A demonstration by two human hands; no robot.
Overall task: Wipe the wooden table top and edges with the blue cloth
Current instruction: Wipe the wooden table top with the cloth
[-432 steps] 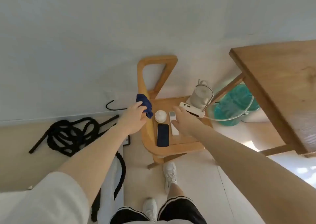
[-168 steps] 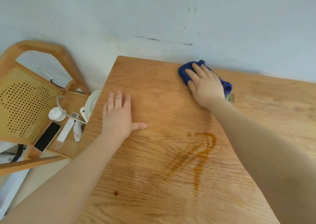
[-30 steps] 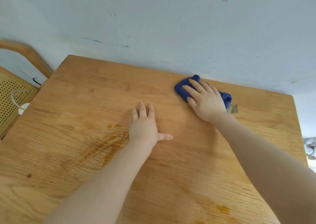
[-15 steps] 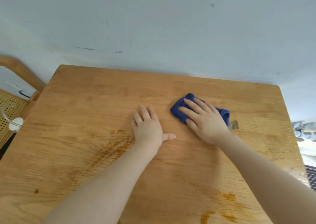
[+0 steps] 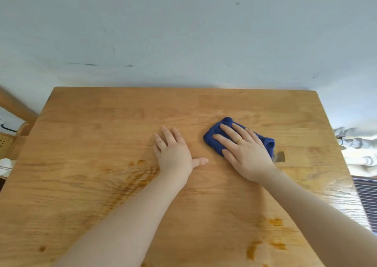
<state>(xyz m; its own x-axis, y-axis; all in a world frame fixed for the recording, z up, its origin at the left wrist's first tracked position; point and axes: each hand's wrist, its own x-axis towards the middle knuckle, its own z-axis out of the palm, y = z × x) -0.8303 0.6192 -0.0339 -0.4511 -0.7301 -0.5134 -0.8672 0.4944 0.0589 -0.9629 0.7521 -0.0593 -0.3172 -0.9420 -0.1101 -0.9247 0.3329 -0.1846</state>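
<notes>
The wooden table top fills most of the head view, its far edge against a pale wall. A folded blue cloth lies on the right half of the top. My right hand presses flat on the cloth, fingers spread over it, a ring on one finger. My left hand rests flat on the bare wood just left of the cloth, fingers apart, holding nothing. Darker amber stains mark the wood near my left wrist, and more stains sit at the lower right.
A small grey patch sits on the wood just right of the cloth. A wooden chair frame stands past the table's left edge. A pale wall backs the table. Striped fabric shows beyond the right edge.
My right hand has slid the cloth toward me, away from the far edge by the wall. My left hand has stayed flat on the wood in nearly the same spot.
</notes>
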